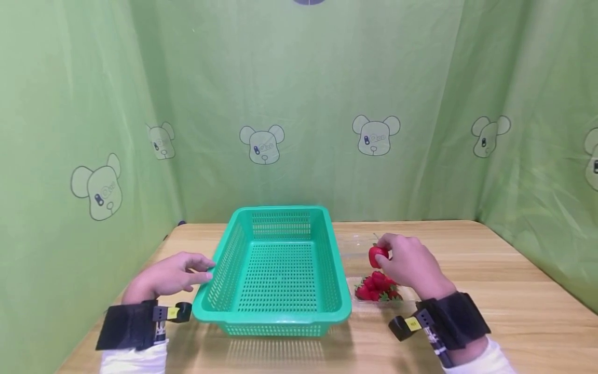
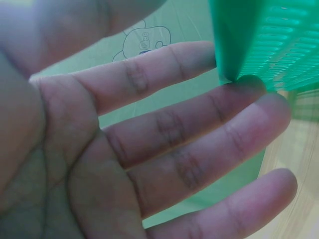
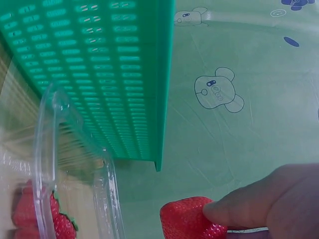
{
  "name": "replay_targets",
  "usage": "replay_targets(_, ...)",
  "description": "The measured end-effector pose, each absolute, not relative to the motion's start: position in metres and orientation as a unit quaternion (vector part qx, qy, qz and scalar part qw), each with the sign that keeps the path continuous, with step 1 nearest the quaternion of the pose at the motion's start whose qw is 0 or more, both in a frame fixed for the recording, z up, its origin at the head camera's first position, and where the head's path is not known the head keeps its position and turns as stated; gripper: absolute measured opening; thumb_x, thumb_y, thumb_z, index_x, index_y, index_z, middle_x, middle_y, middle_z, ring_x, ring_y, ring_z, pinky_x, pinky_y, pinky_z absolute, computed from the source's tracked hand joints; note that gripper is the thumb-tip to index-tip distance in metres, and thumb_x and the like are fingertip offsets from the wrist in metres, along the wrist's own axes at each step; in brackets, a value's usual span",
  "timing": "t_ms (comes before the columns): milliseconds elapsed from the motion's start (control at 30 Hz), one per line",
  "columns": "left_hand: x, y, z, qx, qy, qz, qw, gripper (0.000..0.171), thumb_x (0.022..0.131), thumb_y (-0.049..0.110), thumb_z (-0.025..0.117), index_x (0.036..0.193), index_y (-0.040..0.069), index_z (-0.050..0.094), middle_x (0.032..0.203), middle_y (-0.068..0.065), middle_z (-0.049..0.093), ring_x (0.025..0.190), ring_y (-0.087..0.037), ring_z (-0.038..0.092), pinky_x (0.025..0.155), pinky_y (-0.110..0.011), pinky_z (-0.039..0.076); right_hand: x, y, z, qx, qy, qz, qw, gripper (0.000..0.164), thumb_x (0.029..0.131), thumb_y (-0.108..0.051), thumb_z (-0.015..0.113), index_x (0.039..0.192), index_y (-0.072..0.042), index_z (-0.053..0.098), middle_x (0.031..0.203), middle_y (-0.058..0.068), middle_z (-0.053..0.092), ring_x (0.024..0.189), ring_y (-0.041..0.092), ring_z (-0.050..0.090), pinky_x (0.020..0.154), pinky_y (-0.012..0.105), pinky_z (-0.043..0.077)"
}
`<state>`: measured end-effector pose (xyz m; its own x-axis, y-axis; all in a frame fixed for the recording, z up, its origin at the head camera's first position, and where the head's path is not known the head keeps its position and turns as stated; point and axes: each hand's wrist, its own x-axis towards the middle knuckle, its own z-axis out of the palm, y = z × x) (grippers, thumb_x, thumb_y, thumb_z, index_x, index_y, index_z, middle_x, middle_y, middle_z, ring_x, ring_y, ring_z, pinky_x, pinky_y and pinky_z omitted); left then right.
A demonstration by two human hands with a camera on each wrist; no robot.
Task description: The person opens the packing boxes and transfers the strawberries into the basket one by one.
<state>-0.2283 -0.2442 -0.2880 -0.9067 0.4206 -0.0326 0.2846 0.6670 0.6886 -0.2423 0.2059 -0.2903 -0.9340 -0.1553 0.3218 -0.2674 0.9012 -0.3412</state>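
Note:
A green plastic basket stands in the middle of the table, with nothing in it. My left hand is at its left rim, fingers fairly straight; in the left wrist view the fingertips touch the basket's side. On the other side, my right hand pinches a strawberry between thumb and fingers. The same strawberry shows low in the right wrist view. Beneath that hand, several more strawberries lie in a clear plastic box, partly hidden by the hand.
The box's clear lid stands open behind the fruit, beside the basket's right wall. Wooden tabletop extends to the right. Green curtains printed with bear heads enclose the back and both sides.

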Motion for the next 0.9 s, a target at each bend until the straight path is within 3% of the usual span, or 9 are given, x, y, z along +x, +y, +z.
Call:
replay_targets(367,-0.228,-0.245,-0.289,0.199,0.905,0.363,0.093,0.042,0.093,0.021,0.060,0.123,-0.006,0.053,0.118,-0.027,0.059,0.100,-0.034,0.062,0.079,-0.047,0.057,-0.244,0.197,-0.287,0.110,-0.962,0.212,0.134,0.021,0.085,-0.011,0.065,0.103,0.001,0.063,0.089,0.016,0.066,0.060,0.020,0.055,0.049,0.031,0.048)
replay_targets(900,-0.228,-0.244,-0.288,0.184,0.910,0.362,0.088,0.043,0.091,0.024,0.062,0.123,-0.004,0.055,0.120,-0.026,0.059,0.101,-0.034,0.061,0.082,-0.048,0.056,-0.246,0.188,-0.284,0.124,-0.956,0.219,0.153,0.019,0.085,-0.011,0.065,0.100,0.000,0.064,0.090,0.016,0.068,0.061,0.020,0.054,0.054,0.034,0.049)
